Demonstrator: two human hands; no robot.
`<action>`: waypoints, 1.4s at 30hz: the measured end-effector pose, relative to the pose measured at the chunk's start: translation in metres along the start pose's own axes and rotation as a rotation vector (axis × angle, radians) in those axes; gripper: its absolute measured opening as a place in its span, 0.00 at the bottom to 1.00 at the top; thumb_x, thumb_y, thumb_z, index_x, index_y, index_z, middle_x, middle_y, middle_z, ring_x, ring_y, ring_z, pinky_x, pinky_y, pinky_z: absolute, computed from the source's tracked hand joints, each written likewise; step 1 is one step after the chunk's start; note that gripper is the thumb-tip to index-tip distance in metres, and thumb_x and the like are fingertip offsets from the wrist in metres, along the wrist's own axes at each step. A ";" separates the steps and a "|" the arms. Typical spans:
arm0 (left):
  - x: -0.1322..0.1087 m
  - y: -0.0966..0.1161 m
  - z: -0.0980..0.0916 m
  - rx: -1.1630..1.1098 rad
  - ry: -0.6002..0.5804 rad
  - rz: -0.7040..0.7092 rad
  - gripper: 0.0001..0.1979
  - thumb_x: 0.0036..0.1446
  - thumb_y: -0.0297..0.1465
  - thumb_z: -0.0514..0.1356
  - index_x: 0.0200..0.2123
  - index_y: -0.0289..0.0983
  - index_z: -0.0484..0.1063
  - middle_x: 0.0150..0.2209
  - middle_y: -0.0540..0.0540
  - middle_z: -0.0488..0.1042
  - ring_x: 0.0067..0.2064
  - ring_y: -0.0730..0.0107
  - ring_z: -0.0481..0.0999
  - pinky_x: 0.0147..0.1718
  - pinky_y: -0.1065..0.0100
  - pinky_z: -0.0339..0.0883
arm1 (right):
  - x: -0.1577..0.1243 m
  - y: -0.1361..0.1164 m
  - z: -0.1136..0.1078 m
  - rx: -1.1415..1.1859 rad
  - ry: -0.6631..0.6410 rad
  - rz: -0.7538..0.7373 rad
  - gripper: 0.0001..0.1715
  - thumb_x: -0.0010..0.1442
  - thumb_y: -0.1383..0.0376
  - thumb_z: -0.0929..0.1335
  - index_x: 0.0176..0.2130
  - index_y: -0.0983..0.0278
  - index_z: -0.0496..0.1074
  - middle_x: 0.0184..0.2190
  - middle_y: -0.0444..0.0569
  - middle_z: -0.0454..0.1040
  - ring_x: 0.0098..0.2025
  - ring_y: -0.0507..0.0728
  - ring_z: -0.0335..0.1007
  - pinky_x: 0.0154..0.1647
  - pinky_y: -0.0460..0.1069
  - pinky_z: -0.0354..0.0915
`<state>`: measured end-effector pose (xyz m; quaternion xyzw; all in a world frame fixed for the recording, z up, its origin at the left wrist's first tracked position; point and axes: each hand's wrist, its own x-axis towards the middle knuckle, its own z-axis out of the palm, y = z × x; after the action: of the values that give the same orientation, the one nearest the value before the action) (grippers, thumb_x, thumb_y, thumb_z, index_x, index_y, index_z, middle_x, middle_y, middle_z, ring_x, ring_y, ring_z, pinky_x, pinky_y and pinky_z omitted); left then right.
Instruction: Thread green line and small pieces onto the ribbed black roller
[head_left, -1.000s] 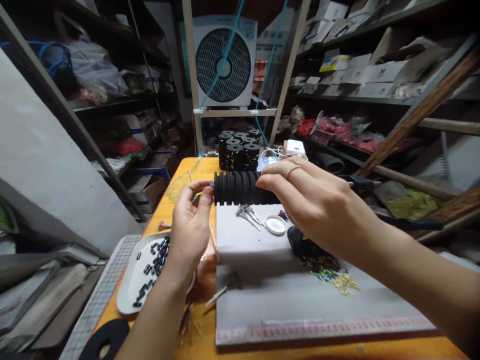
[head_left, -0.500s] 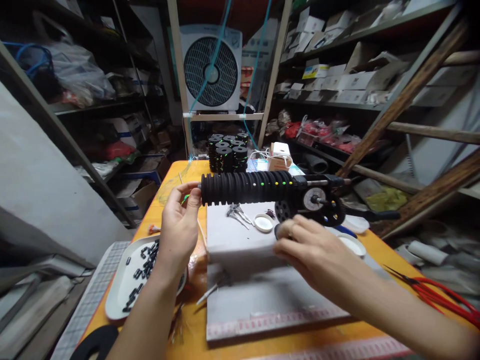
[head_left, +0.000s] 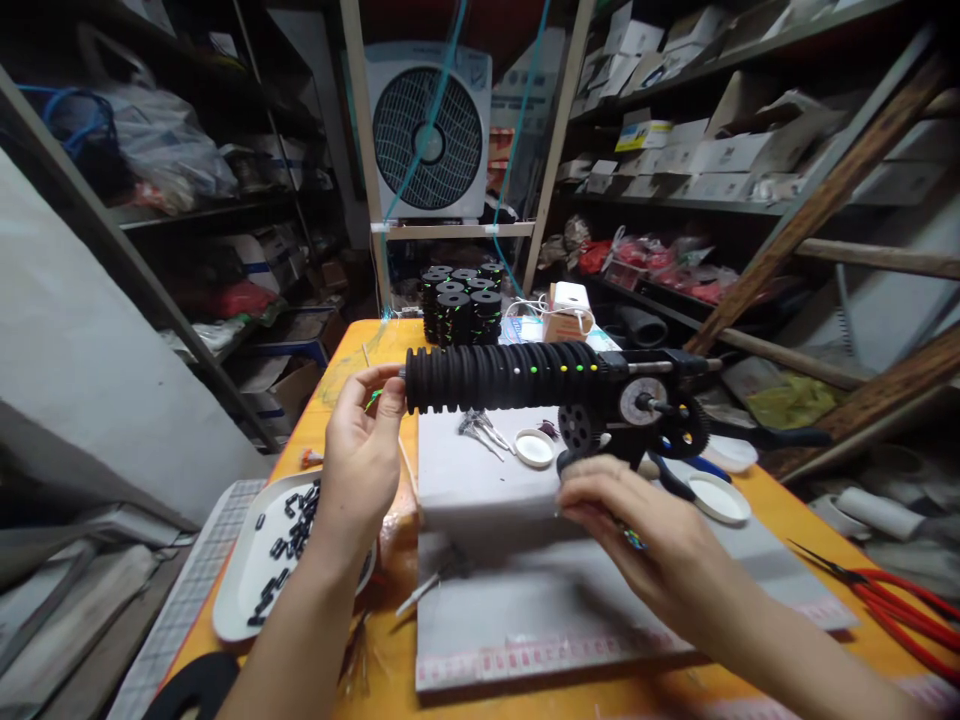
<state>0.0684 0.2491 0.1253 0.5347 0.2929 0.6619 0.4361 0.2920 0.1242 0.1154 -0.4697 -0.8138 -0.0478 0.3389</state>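
Note:
A black ribbed roller [head_left: 495, 378] stretches level above the board, with small white, green and yellow dots toward its right end. At its left end my left hand [head_left: 362, 440] is closed, thumb and fingers pinching the short shaft there. A bit of green shows behind that thumb. The roller's right end joins a black mechanism with a white dial [head_left: 643, 400] and a toothed wheel [head_left: 684, 425]. Just below the mechanism, my right hand [head_left: 630, 510] has its fingers pressed together beside a dark rounded part. What they hold is hidden; a small multicoloured bit shows under the palm.
A grey-white board [head_left: 487, 640] lies on the yellow table [head_left: 300, 690]. To the left, a white tray [head_left: 225, 600] holds small black pieces. Red-handled scissors [head_left: 892, 600] lie at right. Stacked black discs [head_left: 461, 300] and a white box [head_left: 570, 300] stand behind; shelves flank the table.
The view has shifted a little, so everything sits slightly farther right. My right hand is less blurred, its fingers still together below the mechanism. The left hand keeps its pinch on the roller's end.

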 end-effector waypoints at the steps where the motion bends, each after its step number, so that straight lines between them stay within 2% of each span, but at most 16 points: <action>1: 0.000 0.000 0.000 -0.001 -0.001 0.001 0.13 0.61 0.40 0.64 0.43 0.38 0.72 0.41 0.48 0.76 0.45 0.66 0.76 0.49 0.65 0.67 | 0.014 -0.005 -0.006 0.009 0.048 -0.039 0.09 0.67 0.75 0.62 0.43 0.64 0.67 0.38 0.50 0.73 0.41 0.54 0.73 0.39 0.47 0.71; 5: 0.000 0.000 0.000 0.002 0.000 -0.002 0.12 0.62 0.39 0.63 0.43 0.38 0.72 0.41 0.48 0.76 0.45 0.67 0.76 0.48 0.65 0.68 | 0.072 -0.017 -0.022 -0.187 0.264 -0.284 0.09 0.65 0.78 0.65 0.42 0.67 0.69 0.40 0.54 0.75 0.43 0.56 0.73 0.46 0.51 0.69; 8: 0.000 0.001 0.000 0.006 -0.002 0.002 0.11 0.62 0.38 0.63 0.43 0.38 0.72 0.40 0.48 0.75 0.44 0.67 0.76 0.47 0.67 0.68 | 0.103 -0.018 -0.023 -0.300 0.287 -0.331 0.06 0.66 0.77 0.65 0.41 0.69 0.71 0.39 0.56 0.77 0.41 0.58 0.74 0.45 0.54 0.71; 11: 0.000 0.002 -0.001 0.014 -0.003 0.009 0.11 0.62 0.38 0.63 0.43 0.38 0.72 0.41 0.47 0.75 0.45 0.66 0.76 0.47 0.66 0.69 | 0.116 -0.018 -0.019 -0.327 0.246 -0.318 0.06 0.67 0.76 0.65 0.40 0.69 0.71 0.39 0.56 0.77 0.40 0.59 0.75 0.44 0.55 0.73; 17: -0.001 0.003 -0.001 0.032 -0.016 0.008 0.10 0.63 0.38 0.62 0.43 0.38 0.72 0.41 0.46 0.76 0.45 0.65 0.77 0.46 0.66 0.70 | 0.118 -0.019 -0.019 -0.376 0.201 -0.346 0.07 0.66 0.77 0.64 0.39 0.71 0.72 0.38 0.58 0.77 0.39 0.61 0.75 0.42 0.55 0.73; 25: -0.001 0.004 0.000 0.045 -0.007 0.012 0.10 0.63 0.37 0.61 0.43 0.38 0.72 0.41 0.46 0.75 0.46 0.64 0.76 0.48 0.65 0.69 | 0.121 -0.024 -0.022 -0.580 0.148 -0.405 0.13 0.68 0.74 0.61 0.37 0.71 0.73 0.35 0.58 0.75 0.36 0.61 0.73 0.37 0.55 0.73; 30: -0.001 0.004 0.000 0.028 -0.010 0.004 0.12 0.62 0.38 0.62 0.43 0.37 0.72 0.41 0.46 0.75 0.45 0.64 0.76 0.47 0.65 0.69 | 0.120 -0.029 -0.020 -0.643 0.127 -0.420 0.16 0.67 0.77 0.59 0.36 0.70 0.73 0.35 0.59 0.75 0.40 0.63 0.73 0.41 0.57 0.74; 33: -0.001 0.003 -0.001 0.024 -0.010 0.004 0.11 0.62 0.38 0.62 0.43 0.38 0.72 0.41 0.46 0.75 0.45 0.64 0.76 0.46 0.65 0.70 | 0.120 -0.031 -0.020 -0.668 0.111 -0.427 0.17 0.66 0.79 0.58 0.36 0.71 0.74 0.34 0.59 0.75 0.39 0.63 0.73 0.41 0.58 0.73; 37: -0.001 0.002 -0.001 0.033 -0.011 0.016 0.10 0.63 0.37 0.62 0.43 0.37 0.72 0.41 0.46 0.75 0.45 0.65 0.76 0.47 0.65 0.69 | 0.122 -0.030 -0.021 -0.591 0.092 -0.440 0.17 0.65 0.80 0.58 0.37 0.74 0.75 0.35 0.60 0.75 0.38 0.63 0.72 0.39 0.57 0.73; 40: -0.001 0.002 0.000 0.038 -0.008 0.023 0.11 0.62 0.38 0.62 0.43 0.37 0.72 0.40 0.46 0.75 0.45 0.65 0.76 0.47 0.65 0.69 | 0.109 -0.026 -0.021 -0.422 0.170 -0.400 0.12 0.65 0.79 0.63 0.44 0.74 0.75 0.44 0.61 0.75 0.46 0.63 0.71 0.47 0.57 0.71; 42: -0.001 0.002 0.000 0.031 -0.003 0.020 0.12 0.62 0.39 0.63 0.43 0.37 0.72 0.41 0.47 0.75 0.45 0.65 0.76 0.48 0.64 0.68 | 0.087 -0.021 -0.021 -0.352 0.235 -0.351 0.13 0.64 0.77 0.67 0.48 0.71 0.74 0.48 0.60 0.73 0.49 0.63 0.68 0.51 0.59 0.68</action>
<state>0.0683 0.2473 0.1261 0.5453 0.2973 0.6609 0.4214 0.2568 0.1680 0.1884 -0.3645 -0.8170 -0.3007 0.3306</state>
